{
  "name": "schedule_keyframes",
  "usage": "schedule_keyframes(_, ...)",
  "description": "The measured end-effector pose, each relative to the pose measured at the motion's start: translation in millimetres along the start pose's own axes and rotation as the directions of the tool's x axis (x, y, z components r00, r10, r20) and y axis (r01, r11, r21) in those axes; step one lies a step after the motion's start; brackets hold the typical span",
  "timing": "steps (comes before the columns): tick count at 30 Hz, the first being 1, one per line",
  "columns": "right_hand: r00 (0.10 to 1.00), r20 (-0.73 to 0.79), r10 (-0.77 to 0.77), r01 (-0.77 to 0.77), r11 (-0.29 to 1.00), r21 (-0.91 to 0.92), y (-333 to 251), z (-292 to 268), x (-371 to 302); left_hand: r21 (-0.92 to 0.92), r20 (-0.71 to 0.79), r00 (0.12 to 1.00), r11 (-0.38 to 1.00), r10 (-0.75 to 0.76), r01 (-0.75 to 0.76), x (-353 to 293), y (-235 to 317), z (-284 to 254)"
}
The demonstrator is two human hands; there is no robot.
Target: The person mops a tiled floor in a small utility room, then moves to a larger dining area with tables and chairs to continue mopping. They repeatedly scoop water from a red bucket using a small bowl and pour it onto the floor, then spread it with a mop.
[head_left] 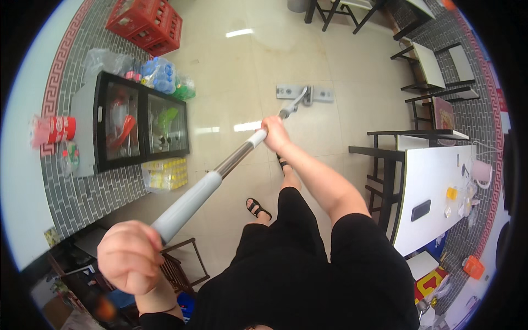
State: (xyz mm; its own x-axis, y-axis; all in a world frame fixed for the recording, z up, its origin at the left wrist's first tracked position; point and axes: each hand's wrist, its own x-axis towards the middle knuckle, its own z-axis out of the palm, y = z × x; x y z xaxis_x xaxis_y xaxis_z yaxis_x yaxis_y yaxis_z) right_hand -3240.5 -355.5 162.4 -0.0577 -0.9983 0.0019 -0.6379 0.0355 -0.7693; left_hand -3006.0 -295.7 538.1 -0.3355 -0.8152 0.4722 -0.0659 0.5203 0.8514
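A flat mop with a grey handle and a bare metal stretch runs slantwise across the view. My left hand is closed round the top end of its handle, at the lower left. Farther down the pole, my right hand grips it just above the joint. The wide grey mop head lies on the tiled floor ahead of my feet, looking slightly blurred. Below my right hand, one black sandal shows whole; the other is partly hidden by my arm.
On the left stands a glass-door display fridge, with yellow-capped bottle packs, blue bottle packs and red crates along that wall. A white table holding a phone is at right, with black-framed stools beyond. A wooden chair stands near my left arm.
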Motion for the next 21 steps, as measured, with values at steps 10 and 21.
schedule_keyframes(10, 0.888, 0.442, -0.129, 0.069, 0.986, 0.149, -216.1, 104.7, -201.9, 0.131, 0.145, 0.988, 0.991, -0.053, 0.034, -121.3, 183.7, -152.2)
schedule_keyframes(21, 0.812, 0.521, -0.263, 0.12, 0.949, 0.292, -210.7, 108.0, -211.7, 0.406, -0.295, 0.949, 0.914, 0.112, 0.019, -181.5, 188.9, -129.0)
